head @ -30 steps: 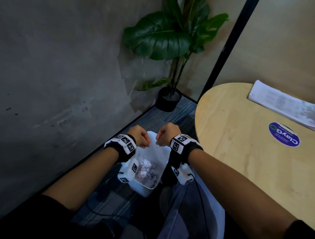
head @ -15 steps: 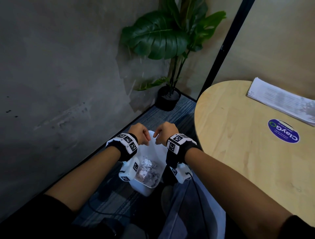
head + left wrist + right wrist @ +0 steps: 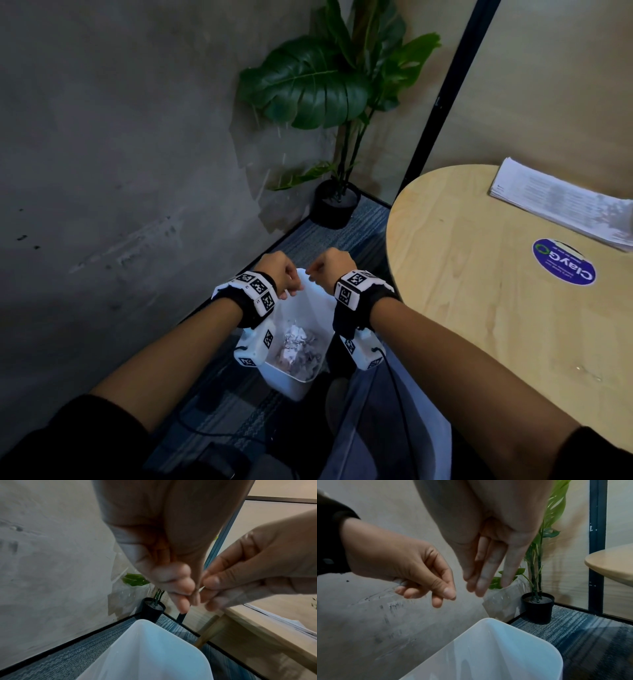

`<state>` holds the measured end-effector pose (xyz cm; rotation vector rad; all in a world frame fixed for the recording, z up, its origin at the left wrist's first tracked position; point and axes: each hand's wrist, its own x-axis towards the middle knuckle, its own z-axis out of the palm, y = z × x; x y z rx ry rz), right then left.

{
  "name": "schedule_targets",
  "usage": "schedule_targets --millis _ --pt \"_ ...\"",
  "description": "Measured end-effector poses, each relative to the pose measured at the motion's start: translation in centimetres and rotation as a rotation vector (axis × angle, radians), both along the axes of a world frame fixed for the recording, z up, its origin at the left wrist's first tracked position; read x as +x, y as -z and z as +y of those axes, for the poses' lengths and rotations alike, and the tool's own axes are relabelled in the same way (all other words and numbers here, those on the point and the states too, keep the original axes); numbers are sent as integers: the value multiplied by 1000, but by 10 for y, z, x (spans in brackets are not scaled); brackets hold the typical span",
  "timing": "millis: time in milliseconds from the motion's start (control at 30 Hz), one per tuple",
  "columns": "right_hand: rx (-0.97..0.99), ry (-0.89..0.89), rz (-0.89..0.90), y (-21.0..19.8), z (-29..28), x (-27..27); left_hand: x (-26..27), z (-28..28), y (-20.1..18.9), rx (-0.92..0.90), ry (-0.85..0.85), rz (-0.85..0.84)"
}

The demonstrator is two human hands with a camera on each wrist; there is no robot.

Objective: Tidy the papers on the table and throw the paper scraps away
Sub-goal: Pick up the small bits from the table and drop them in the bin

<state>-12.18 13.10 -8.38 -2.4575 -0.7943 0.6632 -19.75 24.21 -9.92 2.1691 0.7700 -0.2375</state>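
Note:
A white bin [image 3: 291, 383] stands on the floor below the table's edge, with crumpled paper scraps [image 3: 298, 346] lying in it. Both hands hover above its far rim, fingertips nearly touching. My left hand [image 3: 294, 287] has its fingers curled and its thumb against the index finger [image 3: 443, 596]; nothing shows in it. My right hand [image 3: 313, 274] points its fingers down [image 3: 479, 585]. In the left wrist view its thumb [image 3: 211, 581] presses a thin white paper sliver [image 3: 201, 588] against its fingers. A tidy stack of papers [image 3: 561, 202] lies at the table's far side.
The round wooden table [image 3: 479, 308] on the right carries a blue sticker [image 3: 563, 262]. A potted plant [image 3: 335, 205] stands in the corner past the bin. A grey wall runs along the left, and a dark cable lies on the carpet near my legs.
Both hands stay above the bin with fingertips close together; only small finger movements show.

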Motion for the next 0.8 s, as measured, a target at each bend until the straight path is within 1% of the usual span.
schedule_targets --millis 100,200,300,400,467,533,600,667,767,800 --pt "-14 -22 17 -3 -3 1 3 -1 -3 1 -17 9" --pt "-25 16 53 -8 -2 1 3 -3 -6 22 -26 40" --pt "-1 -4 42 -13 -9 1 4 -9 -15 65 -10 48" --pt "37 -13 10 -19 -18 1 7 -15 -24 158 4 18" --pt "61 11 -3 -24 -26 4 12 -21 -30 167 41 -15" --pt "110 50 40 -31 -36 7 16 -29 -37 161 69 -59" --pt "163 95 29 -34 -48 13 22 -39 -42 162 93 -80" --pt "190 105 -12 -39 -65 18 30 -51 -50 188 120 -89" --pt "226 64 -57 -48 -104 26 47 -77 -59 281 185 -154" --pt "220 77 -61 -52 -121 27 53 -89 -63 292 212 -190"
